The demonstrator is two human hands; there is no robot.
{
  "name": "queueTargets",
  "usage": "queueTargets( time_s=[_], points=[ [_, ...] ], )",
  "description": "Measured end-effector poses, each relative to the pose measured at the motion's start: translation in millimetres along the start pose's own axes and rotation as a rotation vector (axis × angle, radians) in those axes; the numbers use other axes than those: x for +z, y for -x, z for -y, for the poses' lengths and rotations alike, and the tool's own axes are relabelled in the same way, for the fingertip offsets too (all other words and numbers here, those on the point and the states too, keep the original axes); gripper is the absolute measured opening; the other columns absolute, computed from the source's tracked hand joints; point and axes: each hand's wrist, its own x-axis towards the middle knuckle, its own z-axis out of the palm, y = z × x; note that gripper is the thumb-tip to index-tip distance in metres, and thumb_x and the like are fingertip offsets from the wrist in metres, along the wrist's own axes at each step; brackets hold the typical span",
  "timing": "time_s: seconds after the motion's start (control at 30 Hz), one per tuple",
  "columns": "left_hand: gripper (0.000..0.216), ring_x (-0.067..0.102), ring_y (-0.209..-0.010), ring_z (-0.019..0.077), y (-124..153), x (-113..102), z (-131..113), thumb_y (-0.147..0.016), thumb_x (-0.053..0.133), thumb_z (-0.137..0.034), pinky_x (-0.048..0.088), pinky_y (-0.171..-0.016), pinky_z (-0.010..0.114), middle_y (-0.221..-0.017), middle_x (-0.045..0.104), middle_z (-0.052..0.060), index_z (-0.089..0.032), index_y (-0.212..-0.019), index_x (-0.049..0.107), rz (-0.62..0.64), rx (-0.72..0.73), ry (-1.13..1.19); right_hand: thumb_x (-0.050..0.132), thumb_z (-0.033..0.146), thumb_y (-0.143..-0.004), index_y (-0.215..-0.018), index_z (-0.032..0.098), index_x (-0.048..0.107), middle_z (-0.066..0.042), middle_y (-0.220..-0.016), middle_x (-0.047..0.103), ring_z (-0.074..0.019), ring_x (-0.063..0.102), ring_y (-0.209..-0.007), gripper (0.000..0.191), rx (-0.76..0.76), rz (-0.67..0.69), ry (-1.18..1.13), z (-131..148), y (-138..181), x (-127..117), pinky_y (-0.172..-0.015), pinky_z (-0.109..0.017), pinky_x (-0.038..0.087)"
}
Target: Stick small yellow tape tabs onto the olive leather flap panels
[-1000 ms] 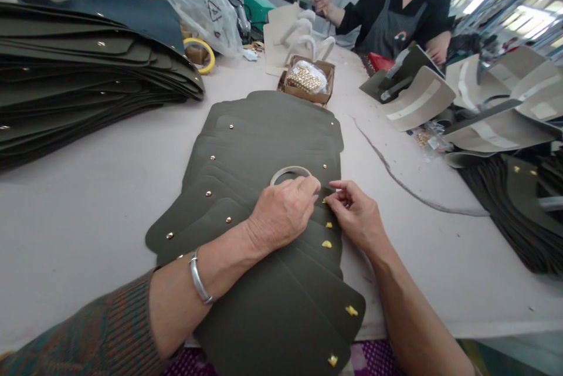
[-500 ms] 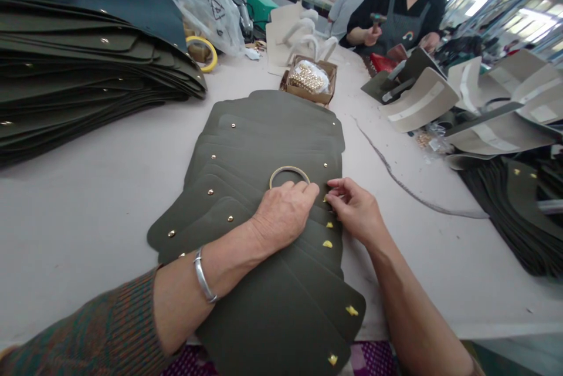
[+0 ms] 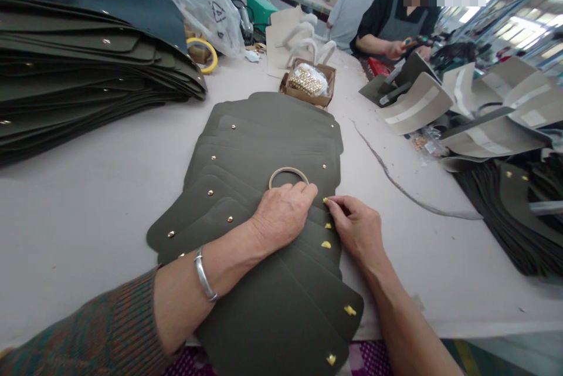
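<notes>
Dark olive panels [image 3: 281, 282] lie fanned out in front of me, with gold studs [image 3: 210, 193] down their left side. My left hand [image 3: 285, 212] rests over the middle of the panels, its fingers closed on a narrow tape roll [image 3: 288, 170] whose ring stands up behind the knuckles. At the panels' right edge, my right hand [image 3: 356, 223] pinches a small yellow tape piece [image 3: 325, 200] against the surface. More yellow tape pieces [image 3: 326, 244] sit along that edge, nearer to me.
A tall stack of olive panels [image 3: 65, 83] stands at left, near a yellow tape roll [image 3: 206, 54]. Behind my panels is a box [image 3: 308, 94] of gold parts. Pale curved pieces [image 3: 413, 103] and dark strips [image 3: 505, 212] lie right. A co-worker [image 3: 396, 24] works across the table.
My right hand has shifted slightly down, its fingers drawn together at the yellow tape piece. My left hand stays on the tape roll. The co-worker's hand with the hammer has lowered.
</notes>
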Motion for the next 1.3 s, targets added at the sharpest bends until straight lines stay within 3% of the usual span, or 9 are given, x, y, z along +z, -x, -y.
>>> queueTargets(
  time_s=[0.33, 0.57, 0.73, 0.8, 0.97, 1.03, 1.13, 1.3],
  points=[
    [0.013, 0.062, -0.082, 0.0209, 0, -2, -1, -0.091, 0.045, -0.017, 0.050, -0.067, 0.031, -0.090, 0.062, 0.004, -0.018, -0.100, 0.053, 0.007, 0.006, -0.009, 0.056, 0.034, -0.081, -0.073, 0.024, 0.068, 0.001, -0.067, 0.068, -0.0153, 0.060, -0.059, 0.017, 0.063, 0.124, 0.079, 7, -19, -2, -0.056, -0.026, 0.040],
    [0.011, 0.063, -0.078, 0.0202, -3, -11, 5, -0.092, 0.044, -0.020, 0.049, -0.065, 0.029, -0.083, 0.064, 0.004, -0.018, -0.095, 0.054, 0.027, 0.025, -0.033, 0.057, 0.027, -0.082, -0.075, 0.023, 0.068, 0.001, -0.070, 0.064, -0.0136, 0.057, -0.063, 0.014, -0.121, 0.319, -0.019, 2, -15, -19, -0.061, -0.025, 0.041],
    [0.014, 0.065, -0.084, 0.0189, -3, -11, 13, -0.093, 0.042, -0.020, 0.051, -0.072, 0.029, -0.086, 0.067, 0.003, -0.018, -0.098, 0.055, -0.075, 0.093, 0.045, 0.053, 0.033, -0.088, -0.066, 0.022, 0.067, -0.001, -0.066, 0.063, -0.0133, 0.056, -0.061, 0.029, -0.202, 0.500, -0.083, 1, -11, -33, -0.058, -0.025, 0.042],
    [0.018, 0.066, -0.087, 0.0172, -3, -10, 15, -0.094, 0.040, -0.018, 0.051, -0.075, 0.028, -0.091, 0.069, 0.003, -0.019, -0.104, 0.054, -0.122, 0.141, 0.113, 0.053, 0.034, -0.089, -0.067, 0.022, 0.068, -0.001, -0.067, 0.065, -0.0138, 0.057, -0.061, 0.029, -0.189, 0.462, -0.135, 1, -11, -34, -0.058, -0.026, 0.043],
    [0.035, 0.068, -0.084, 0.0156, -3, -12, 17, -0.095, 0.042, -0.021, 0.053, -0.072, 0.026, -0.099, 0.071, 0.003, -0.020, -0.130, 0.043, -0.185, 0.220, 0.183, 0.058, 0.028, -0.086, -0.094, 0.021, 0.070, -0.004, -0.088, 0.072, -0.0169, 0.064, -0.076, 0.016, -0.122, 0.076, -0.402, 8, -12, -28, -0.070, -0.030, 0.050],
    [0.043, 0.069, -0.082, 0.0166, -2, -13, 16, -0.094, 0.043, -0.021, 0.054, -0.069, 0.027, -0.098, 0.071, 0.004, -0.018, -0.137, 0.035, -0.189, 0.226, 0.168, 0.057, 0.026, -0.086, -0.098, 0.021, 0.068, -0.005, -0.091, 0.071, -0.0171, 0.065, -0.079, 0.016, -0.202, 0.052, -0.439, 13, -12, -25, -0.074, -0.031, 0.052],
    [0.041, 0.069, -0.080, 0.0182, -2, -11, 14, -0.095, 0.041, -0.022, 0.055, -0.068, 0.029, -0.094, 0.071, 0.006, -0.015, -0.135, 0.035, -0.177, 0.218, 0.147, 0.054, 0.022, -0.087, -0.103, 0.022, 0.065, -0.005, -0.093, 0.069, -0.0173, 0.064, -0.081, 0.019, -0.333, 0.045, -0.391, 18, -12, -20, -0.076, -0.032, 0.052],
    [0.039, 0.069, -0.083, 0.0178, -1, -7, 13, -0.096, 0.040, -0.024, 0.056, -0.070, 0.028, -0.096, 0.071, 0.007, -0.015, -0.134, 0.033, -0.137, 0.240, 0.139, 0.049, 0.016, -0.088, -0.094, 0.023, 0.065, -0.005, -0.089, 0.069, -0.0168, 0.064, -0.082, 0.018, -0.437, 0.010, -0.317, 20, -12, -12, -0.076, -0.030, 0.051]
  ],
)
